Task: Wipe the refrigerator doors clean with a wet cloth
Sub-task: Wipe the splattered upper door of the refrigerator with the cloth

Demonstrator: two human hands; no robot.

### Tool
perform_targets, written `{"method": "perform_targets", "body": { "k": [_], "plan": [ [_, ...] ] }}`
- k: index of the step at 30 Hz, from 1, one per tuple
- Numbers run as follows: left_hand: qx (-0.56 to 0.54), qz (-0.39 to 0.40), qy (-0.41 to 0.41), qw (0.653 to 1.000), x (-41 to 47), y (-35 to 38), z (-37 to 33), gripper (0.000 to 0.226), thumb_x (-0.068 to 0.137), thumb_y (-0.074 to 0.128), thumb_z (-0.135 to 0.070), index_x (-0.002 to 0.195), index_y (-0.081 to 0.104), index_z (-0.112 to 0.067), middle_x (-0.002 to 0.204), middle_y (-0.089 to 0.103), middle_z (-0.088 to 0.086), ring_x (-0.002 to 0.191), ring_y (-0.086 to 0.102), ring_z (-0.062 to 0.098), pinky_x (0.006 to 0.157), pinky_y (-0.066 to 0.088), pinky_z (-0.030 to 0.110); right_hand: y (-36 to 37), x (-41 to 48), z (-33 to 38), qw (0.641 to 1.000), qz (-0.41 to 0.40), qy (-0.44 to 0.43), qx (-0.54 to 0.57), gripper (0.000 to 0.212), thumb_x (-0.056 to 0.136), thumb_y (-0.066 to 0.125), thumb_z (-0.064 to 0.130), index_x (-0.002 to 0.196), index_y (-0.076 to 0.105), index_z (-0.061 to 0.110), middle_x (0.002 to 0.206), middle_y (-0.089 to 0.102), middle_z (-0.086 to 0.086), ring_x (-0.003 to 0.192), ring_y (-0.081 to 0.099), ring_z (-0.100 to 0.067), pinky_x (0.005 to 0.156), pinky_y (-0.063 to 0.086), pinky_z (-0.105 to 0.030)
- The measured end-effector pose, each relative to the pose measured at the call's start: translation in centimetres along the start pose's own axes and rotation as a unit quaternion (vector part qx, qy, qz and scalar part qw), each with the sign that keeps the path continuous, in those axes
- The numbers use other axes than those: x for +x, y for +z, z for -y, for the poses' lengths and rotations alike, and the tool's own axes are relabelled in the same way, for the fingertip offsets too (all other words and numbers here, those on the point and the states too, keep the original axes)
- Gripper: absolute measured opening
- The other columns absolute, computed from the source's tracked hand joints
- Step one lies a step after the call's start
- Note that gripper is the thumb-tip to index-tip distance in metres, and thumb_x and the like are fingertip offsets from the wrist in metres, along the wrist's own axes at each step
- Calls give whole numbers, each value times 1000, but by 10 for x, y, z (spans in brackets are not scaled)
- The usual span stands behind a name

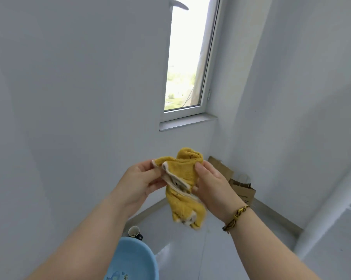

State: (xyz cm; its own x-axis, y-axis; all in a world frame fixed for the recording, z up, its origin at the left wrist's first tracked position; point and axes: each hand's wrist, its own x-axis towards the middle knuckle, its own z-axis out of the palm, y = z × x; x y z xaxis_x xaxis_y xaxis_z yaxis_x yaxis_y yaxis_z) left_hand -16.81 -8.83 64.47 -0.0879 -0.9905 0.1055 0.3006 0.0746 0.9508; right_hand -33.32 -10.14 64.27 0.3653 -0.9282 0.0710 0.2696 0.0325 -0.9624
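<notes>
Above a blue basin (134, 257), a yellow cloth (182, 184) is pinched by the left hand (138, 182) and gripped by the right hand (213, 184).

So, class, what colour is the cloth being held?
Mustard yellow cloth with cream edging; head view.

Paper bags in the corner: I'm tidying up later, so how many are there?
2. The far paper bag stands in the room corner; the near paper bag is just right of it. The right hand may hide more.
</notes>
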Motion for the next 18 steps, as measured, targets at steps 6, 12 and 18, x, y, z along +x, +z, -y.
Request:
{"method": "perform_targets", "body": {
  "k": [6,12,18],
  "plan": [
    [-61,86,-49,993,-11,121,13,24,93,38,-4,89,61,-7,63,69,2,55,66,9,54,54,18,-66,-80,49,993,-67,-49,-82,27,86,58,15,112,55,19,97,66,2,88,65,-10,77,55,-23],
    [26,191,-7,981,-39,266,45,13,82,64,-17,91,54,-18,79,64,0,66,64,7,58,52,20,-145,-162,96,932,-311,-123,-137,16,85,61,15,93,52,25,83,61,1,74,60,-11,72,51,-25],
    [40,160,28,986,-39,368,67,17,79,63,3,77,58,-12,63,66,-3,62,63,14,59,50,25,-229,-246,134,966,-210,-86,-125,41,83,65,19,117,43,22,109,60,-2,103,59,-17,92,48,-33]
  ]
}}
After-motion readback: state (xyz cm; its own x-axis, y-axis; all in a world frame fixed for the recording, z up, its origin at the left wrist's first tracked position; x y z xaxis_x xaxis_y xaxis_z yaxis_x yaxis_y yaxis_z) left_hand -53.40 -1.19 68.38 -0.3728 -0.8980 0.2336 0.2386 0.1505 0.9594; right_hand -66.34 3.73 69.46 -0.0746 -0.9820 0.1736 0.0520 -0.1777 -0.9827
